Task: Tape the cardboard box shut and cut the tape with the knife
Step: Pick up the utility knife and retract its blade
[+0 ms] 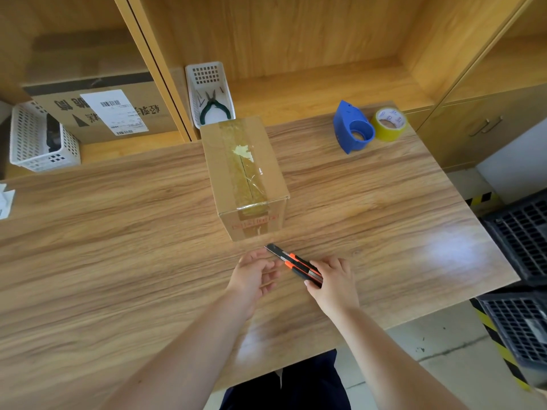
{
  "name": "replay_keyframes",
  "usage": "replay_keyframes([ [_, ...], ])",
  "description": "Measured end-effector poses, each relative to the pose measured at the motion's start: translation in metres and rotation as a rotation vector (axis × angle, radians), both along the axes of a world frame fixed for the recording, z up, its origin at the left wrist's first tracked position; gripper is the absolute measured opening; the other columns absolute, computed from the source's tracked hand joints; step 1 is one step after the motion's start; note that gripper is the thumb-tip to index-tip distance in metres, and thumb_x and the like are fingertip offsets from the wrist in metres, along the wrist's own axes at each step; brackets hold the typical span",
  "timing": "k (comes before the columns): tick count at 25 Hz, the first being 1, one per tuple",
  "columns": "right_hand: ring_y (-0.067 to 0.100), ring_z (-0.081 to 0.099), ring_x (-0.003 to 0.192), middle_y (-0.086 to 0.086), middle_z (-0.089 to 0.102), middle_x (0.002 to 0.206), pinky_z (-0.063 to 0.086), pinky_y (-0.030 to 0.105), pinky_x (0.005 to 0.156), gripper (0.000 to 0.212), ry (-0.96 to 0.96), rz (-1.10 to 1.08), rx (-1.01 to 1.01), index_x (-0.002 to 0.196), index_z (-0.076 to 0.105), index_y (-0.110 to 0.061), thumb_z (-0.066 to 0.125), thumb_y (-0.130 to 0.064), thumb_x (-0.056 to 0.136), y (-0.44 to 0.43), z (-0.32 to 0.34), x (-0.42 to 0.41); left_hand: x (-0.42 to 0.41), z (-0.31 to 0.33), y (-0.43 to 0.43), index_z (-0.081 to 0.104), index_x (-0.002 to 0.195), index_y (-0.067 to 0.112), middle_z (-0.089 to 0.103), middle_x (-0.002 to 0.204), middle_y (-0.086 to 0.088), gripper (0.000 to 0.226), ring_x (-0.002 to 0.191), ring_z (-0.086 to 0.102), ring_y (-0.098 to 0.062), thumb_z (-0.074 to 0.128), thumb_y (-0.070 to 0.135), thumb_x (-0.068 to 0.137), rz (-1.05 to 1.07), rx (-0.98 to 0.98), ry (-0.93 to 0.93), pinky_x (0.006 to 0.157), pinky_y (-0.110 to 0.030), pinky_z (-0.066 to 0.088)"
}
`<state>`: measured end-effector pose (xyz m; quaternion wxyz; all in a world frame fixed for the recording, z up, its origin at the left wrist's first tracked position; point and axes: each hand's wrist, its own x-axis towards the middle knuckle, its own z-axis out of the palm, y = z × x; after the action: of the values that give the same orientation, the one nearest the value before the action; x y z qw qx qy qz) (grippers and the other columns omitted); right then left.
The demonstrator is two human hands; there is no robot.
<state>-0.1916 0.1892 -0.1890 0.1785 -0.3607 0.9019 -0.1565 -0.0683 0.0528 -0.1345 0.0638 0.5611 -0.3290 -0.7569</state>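
Note:
A closed cardboard box (225, 167) stands in the middle of the wooden table (118, 232), with yellowish tape along its top seam and down its near face. Just in front of it, my right hand (334, 282) grips the rear of an orange and black utility knife (296, 263), whose tip points up-left toward the box. My left hand (254, 273) is at the knife's front end, fingers curled, thumb and fingertips touching or nearly touching it. A yellow tape roll (389, 124) and a blue tape dispenser (352, 128) lie at the table's far right.
A white basket (207, 75) holding green-handled pliers (213, 106) stands behind the box. On the left shelf are another white basket (38, 140) and a large labelled carton (103, 110). Black crates (521, 232) stand off the table's right edge.

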Motion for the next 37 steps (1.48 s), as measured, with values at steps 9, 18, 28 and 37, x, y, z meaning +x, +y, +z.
replay_keyframes([
  [9,0.017,0.058,0.1,-0.009,0.053,0.108,0.052,0.032,0.077,0.039,-0.213,0.013,-0.199,0.117,0.064,-0.028,0.069,-0.021,0.079,-0.003,0.025,0.001,-0.005,-0.008,0.012,0.043,0.126,0.015,0.067,0.096,-0.013,0.048,0.084,0.068,-0.026,0.063,-0.005,0.087,0.07,0.036,0.002,0.074,-0.039,0.056],
  [18,0.004,0.058,0.094,-0.015,0.054,0.104,0.048,0.018,0.079,0.042,-0.297,0.077,-0.363,0.116,0.065,-0.029,0.068,-0.019,0.075,-0.005,0.039,-0.006,-0.016,0.005,0.027,0.06,0.118,0.013,0.074,0.108,-0.007,0.024,0.092,0.074,-0.018,0.057,0.025,0.097,-0.059,-0.125,0.031,0.078,-0.034,0.058],
  [28,0.022,0.061,0.056,0.006,0.066,0.063,0.049,0.037,0.058,0.038,-0.86,-0.126,-0.234,0.089,0.067,-0.012,0.054,-0.048,0.091,-0.009,0.053,-0.009,-0.022,0.022,0.037,0.057,0.116,0.013,0.076,0.091,-0.011,0.019,0.08,0.075,-0.022,0.053,0.02,0.099,-0.175,-0.207,0.073,0.068,-0.035,0.061],
  [37,0.03,0.058,0.044,0.026,0.063,0.059,0.05,0.033,0.052,0.065,-1.065,-0.208,-0.129,0.086,0.071,0.0,0.051,-0.062,0.087,-0.015,0.079,-0.023,-0.033,0.034,0.038,0.059,0.116,0.018,0.073,0.101,-0.01,0.018,0.081,0.074,-0.014,0.052,0.021,0.099,-0.18,-0.333,0.096,0.078,-0.041,0.062],
])
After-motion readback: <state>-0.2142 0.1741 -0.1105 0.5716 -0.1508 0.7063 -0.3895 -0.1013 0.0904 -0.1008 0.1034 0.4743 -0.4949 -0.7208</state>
